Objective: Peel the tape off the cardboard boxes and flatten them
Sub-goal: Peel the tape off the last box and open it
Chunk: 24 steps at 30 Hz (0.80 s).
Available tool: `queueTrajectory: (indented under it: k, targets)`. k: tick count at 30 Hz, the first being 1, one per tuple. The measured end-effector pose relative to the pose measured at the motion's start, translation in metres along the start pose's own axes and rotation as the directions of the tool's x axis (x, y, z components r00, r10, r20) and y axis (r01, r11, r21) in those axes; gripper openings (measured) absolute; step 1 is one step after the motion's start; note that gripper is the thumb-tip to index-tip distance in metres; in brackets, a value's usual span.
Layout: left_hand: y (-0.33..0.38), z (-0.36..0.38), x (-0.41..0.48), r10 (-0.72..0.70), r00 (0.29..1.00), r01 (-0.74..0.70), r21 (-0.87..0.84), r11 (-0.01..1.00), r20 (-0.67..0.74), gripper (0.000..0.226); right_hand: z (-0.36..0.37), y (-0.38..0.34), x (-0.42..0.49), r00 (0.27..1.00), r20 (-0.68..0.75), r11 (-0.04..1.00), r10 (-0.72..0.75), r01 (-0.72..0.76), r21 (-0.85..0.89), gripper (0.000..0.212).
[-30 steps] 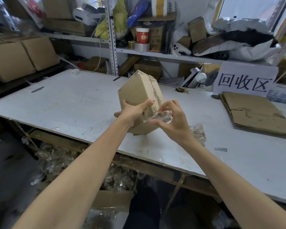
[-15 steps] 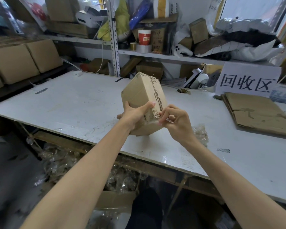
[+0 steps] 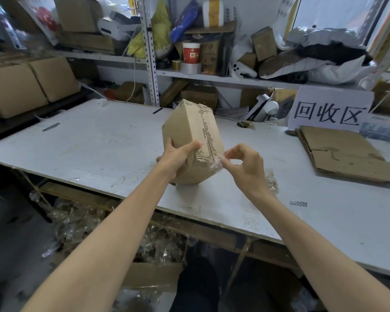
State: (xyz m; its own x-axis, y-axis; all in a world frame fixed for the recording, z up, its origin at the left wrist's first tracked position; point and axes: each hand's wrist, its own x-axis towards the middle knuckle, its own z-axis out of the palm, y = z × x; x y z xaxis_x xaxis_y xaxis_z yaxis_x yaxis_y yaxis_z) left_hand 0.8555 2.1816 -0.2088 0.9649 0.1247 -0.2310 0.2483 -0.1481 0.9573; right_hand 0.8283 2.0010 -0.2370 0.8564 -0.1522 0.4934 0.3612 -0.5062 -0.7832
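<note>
Brown closed cartons (image 3: 20,86) sit in a row on the low shelf at far left, beside the white table (image 3: 88,140). Below the table's near edge, an open carton (image 3: 151,275) stands on the floor, with crumpled clear plastic (image 3: 113,230) heaped over it and spilling around it.

At the middle, the left hand (image 3: 176,161) grips the cardboard box (image 3: 187,129), thumb laid across the upper face next to a torn, printed strip, fingers wrapped round the far left side. The box is tilted over the table; whether its low corner touches the top cannot be told.

At the box's near right corner, the right hand (image 3: 245,167) pinches a clear piece of tape (image 3: 216,164) between thumb and forefinger, the other fingers curled. The tape still clings to the corner, lying between those fingertips and the cardboard.

Just beside the right wrist lies a wad of clear tape (image 3: 271,181). Farther right, a stack of flattened cardboard (image 3: 342,154) rests on the table before a white sign (image 3: 329,109).
</note>
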Motion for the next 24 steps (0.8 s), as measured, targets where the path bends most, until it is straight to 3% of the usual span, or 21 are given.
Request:
queueTrajectory:
  k: [3, 7, 12, 19, 24]
  targets:
    - [0.003, 0.009, 0.002, 0.125, 0.989, -0.113, 0.155, 0.981, -0.074, 0.098, 0.0, -0.007, 0.002, 0.993, 0.022, 0.988, 0.113, -0.115, 0.099, 0.046]
    - [0.003, 0.019, -0.001, 0.188, 0.976, -0.151, 0.281, 0.948, -0.111, 0.13, -0.001, -0.012, 0.007, 0.981, 0.166, 0.988, 0.099, -0.116, 0.099, 0.033]
    - [-0.001, 0.001, 0.005, 0.22, 0.973, -0.196, 0.25, 0.948, -0.071, 0.123, -0.025, 0.006, 0.014, 0.978, 0.092, 0.973, 0.189, -0.199, 0.115, 0.024]
    - [0.0, 0.002, 0.007, 0.243, 0.967, -0.222, 0.214, 0.951, -0.077, 0.118, -0.033, 0.018, 0.019, 0.989, 0.109, 0.995, 0.097, -0.094, -0.033, 0.022]
    - [-0.006, 0.005, 0.009, 0.233, 0.965, -0.217, 0.132, 0.967, -0.118, 0.113, -0.035, 0.025, 0.019, 0.994, 0.039, 0.959, -0.103, 0.11, -0.262, 0.024]
